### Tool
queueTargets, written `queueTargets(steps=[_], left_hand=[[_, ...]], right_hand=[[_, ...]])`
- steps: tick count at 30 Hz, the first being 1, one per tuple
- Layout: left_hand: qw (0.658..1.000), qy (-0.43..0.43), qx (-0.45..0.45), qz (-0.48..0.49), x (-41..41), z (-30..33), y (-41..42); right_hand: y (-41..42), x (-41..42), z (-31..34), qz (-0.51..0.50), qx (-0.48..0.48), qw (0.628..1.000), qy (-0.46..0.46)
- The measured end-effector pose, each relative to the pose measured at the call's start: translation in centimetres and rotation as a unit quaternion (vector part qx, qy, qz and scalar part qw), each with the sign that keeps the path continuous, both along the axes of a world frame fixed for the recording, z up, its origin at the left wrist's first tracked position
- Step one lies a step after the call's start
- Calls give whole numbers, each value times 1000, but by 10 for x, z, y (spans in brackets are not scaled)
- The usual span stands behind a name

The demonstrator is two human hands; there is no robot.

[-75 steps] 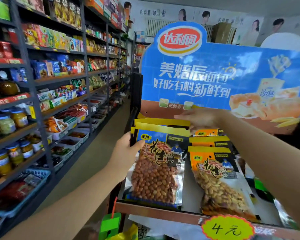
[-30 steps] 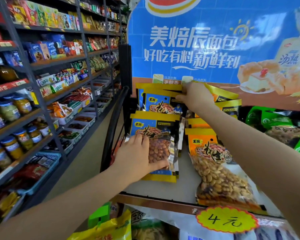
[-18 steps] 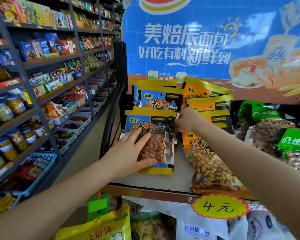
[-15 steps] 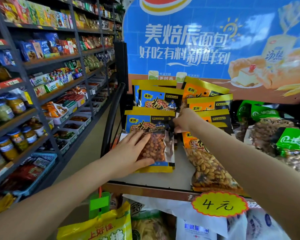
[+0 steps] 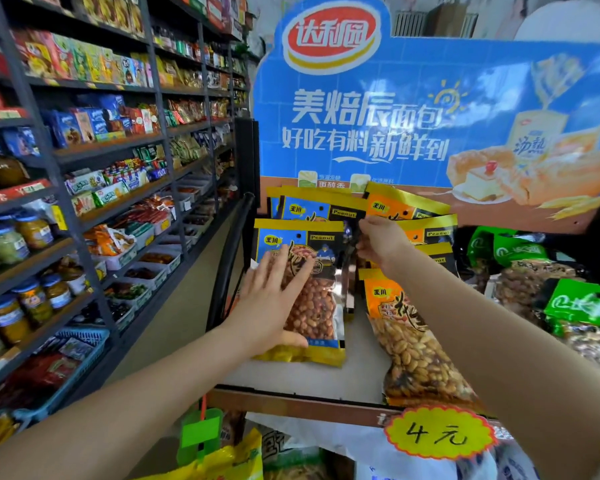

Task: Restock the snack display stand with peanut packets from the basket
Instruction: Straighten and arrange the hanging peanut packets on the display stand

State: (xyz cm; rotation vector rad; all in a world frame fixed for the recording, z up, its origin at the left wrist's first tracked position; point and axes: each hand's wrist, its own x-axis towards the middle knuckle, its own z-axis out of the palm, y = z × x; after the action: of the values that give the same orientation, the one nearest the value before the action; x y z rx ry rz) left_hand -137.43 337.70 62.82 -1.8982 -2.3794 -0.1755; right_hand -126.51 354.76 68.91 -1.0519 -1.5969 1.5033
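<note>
Left hand (image 5: pixel 274 306) presses flat, fingers straight, on the blue-and-yellow plastic peanut packet (image 5: pixel 312 306); right hand (image 5: pixel 378 242) pinches its top corner (best squared against the row behind).

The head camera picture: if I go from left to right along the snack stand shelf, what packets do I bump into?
Blue peanut packet with the left hand pressed flat on it → orange peanut packet → green packets. The right hand pinches a packet edge further back, between the blue and orange stacks.
</note>
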Motion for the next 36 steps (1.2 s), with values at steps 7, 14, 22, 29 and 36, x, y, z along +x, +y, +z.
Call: queueTargets(steps=[7,14,22,29,36], left_hand=[[996,-81,-35,-22,-6,-6,0],[997,-44,-36,-53,-15,-4,7],[999,8,-18,-51,-17,-7,5],[999,20,-6,-45,-20,-9,4],[999,24,5,-44,-24,-9,2]], right_hand=[[3,-13,-10,-5,113,979,-168],[7,-11,9,22,280,871,-402],[13,-31,22,-26,576,722,-382],[15,-52,24,2,578,706,-410],[-1,-77,31,42,613,679,-403]])
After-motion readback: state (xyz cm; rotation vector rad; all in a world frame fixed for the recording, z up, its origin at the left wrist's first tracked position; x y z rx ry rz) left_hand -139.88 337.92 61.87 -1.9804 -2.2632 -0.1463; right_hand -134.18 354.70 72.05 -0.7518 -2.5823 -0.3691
